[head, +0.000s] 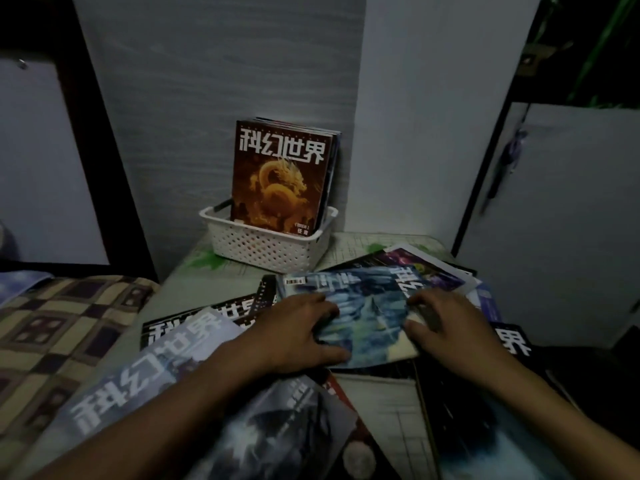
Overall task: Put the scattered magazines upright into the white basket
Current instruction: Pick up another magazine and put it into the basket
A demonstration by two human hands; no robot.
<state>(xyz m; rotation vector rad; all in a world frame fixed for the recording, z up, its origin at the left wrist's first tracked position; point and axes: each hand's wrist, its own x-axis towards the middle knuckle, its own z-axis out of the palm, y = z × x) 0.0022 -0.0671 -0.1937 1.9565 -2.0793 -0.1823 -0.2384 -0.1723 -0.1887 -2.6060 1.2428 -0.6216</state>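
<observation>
Left hand [298, 332]: flat on left side of the blue magazine [360, 317]; fingers [323, 304] spread, pressing the cover, prob. to stop it sliding.
Right hand [446, 327]: on its right edge; fingers curled, thumb at the near corner, seems to get under the edge to lift. Real pinch or not: cannot tell.
Blue magazine: on top of the pile, between both hands, flat, so easiest to take first.
White basket [268, 242]: well beyond the fingertips, by the wall.
Dragon magazine [278, 178]: upright in basket w/ others behind, leaning back a little.
Other magazines [194, 327]: flat, overlapping, under and around both hands.
Progress: some stored, many left.
</observation>
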